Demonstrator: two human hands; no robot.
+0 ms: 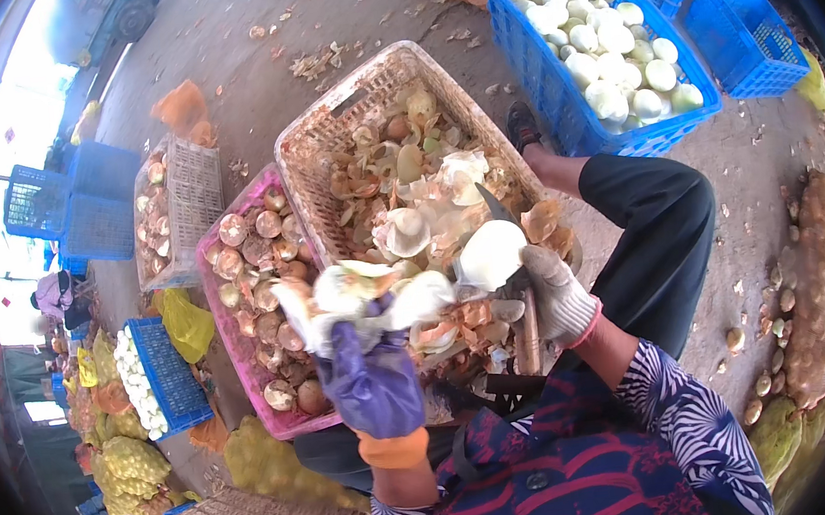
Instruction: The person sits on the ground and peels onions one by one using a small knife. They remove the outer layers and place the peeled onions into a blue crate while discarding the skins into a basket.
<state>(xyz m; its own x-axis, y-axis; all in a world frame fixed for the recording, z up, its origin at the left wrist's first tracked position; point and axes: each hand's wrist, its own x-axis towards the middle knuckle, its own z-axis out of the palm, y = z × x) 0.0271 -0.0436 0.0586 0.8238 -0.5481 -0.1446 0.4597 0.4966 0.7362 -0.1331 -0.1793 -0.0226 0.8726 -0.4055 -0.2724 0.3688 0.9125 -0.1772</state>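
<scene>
My left hand (372, 380), in a purple rubber glove with an orange cuff, is shut on blurred pale onion skins (341, 294) above the bins. A white knit glove covers my right hand (558, 295), which grips a knife by its wooden handle (526, 336). The dark blade (494, 203) points away from me, partly hidden behind a peeled white onion (492, 255) held against that hand. Below both hands, a dirty pale plastic crate (404, 53) holds onion peels (411, 161). Unpeeled onions (259, 253) fill a pink crate (223, 335) on its left.
A blue crate (541, 85) of peeled onions stands ahead on the right, beside my foot. Other blue crates (742, 39) are behind it. Mesh sacks (817, 285) and loose onions (760, 384) lie at right. At left stand a pale onion crate (188, 205) and a distant person (55, 295).
</scene>
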